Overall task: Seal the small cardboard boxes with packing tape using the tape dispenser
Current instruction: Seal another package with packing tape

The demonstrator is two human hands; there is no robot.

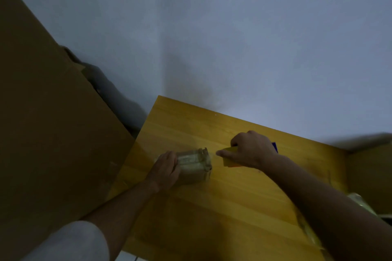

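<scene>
A small cardboard box (194,168) with shiny tape over its top sits on the yellow wooden table (222,214). My left hand (166,170) grips the box's left side, fingers curled over its top edge. My right hand (249,150) holds the yellow tape dispenser (229,158) just right of the box. The dispenser's front edge points at the box's right end, and a blue part shows behind my hand. Dim light and blur hide whether tape runs between them.
A large brown cardboard sheet (53,133) leans at the left, overlapping the table's left edge. A pale wall fills the background. More cardboard (371,176) and a crumpled clear wrap (360,201) lie at the right edge.
</scene>
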